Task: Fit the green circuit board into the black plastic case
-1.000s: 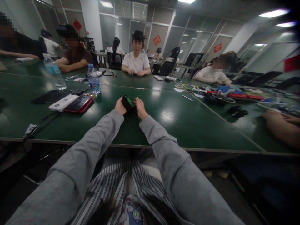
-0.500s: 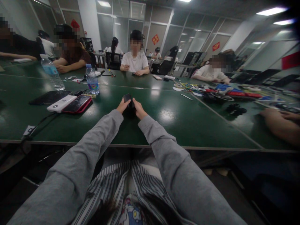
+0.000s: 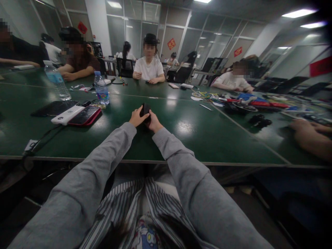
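Above the green table (image 3: 181,145), straight ahead of me, a small black block-like object (image 3: 146,108) is between my two hands; its exact kind does not show. My left hand (image 3: 138,117) is closed on its left side, the thumb reaching across the near face. On the other side my right hand (image 3: 155,122) grips it from the right and below, thumb close to the left thumb. Most of the right fingers are hidden behind the object.
To the left lie a white power bank (image 3: 67,115), a phone in a red case (image 3: 85,116), a dark tablet-like slab (image 3: 54,108) and two water bottles (image 3: 101,89). A pen (image 3: 205,107) and a cable pile (image 3: 241,100) lie right. Another person's hands (image 3: 308,133) rest at far right.
The black object has turned, showing a narrower, more upright face. My left hand has shifted its fingers up along its left side, and its thumb now stretches further across.
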The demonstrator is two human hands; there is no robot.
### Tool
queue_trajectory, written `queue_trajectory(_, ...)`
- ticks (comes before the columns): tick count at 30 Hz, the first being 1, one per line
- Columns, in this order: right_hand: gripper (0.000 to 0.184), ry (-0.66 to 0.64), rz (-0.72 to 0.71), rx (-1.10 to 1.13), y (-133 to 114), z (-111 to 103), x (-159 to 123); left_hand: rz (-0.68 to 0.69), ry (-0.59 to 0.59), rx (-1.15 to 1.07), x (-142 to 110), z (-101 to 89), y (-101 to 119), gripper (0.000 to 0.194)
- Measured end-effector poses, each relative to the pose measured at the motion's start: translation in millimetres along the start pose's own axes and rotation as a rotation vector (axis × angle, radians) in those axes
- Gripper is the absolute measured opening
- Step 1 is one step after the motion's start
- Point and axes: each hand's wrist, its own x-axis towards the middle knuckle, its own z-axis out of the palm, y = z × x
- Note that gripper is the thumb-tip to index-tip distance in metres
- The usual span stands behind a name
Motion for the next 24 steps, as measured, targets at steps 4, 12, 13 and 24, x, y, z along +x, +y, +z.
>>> queue_trajectory(4, 0.039, 0.084, 0.124, 0.057, -3, 5, -7, 0.112, -0.037, 0.146, -8, 2.5, 8, 0.048)
queue_trajectory(12, 0.046, 0.053, 0.103, 0.051, -3, 7, -7, 0.09, -0.028, 0.014, -6, 3.2, 10, 0.05)
queue_trajectory(13, 0.045, 0.057, 0.103, 0.05, -3, 7, -7, 0.082, -0.022, -0.006, -5, 3.3, 10, 0.05)
queue_trajectory(24, 0.04, 0.17, 0.013, 0.116, -15, -1, 2, 0.079, 0.035, -0.104, 2, 2.1, 13, 0.055)
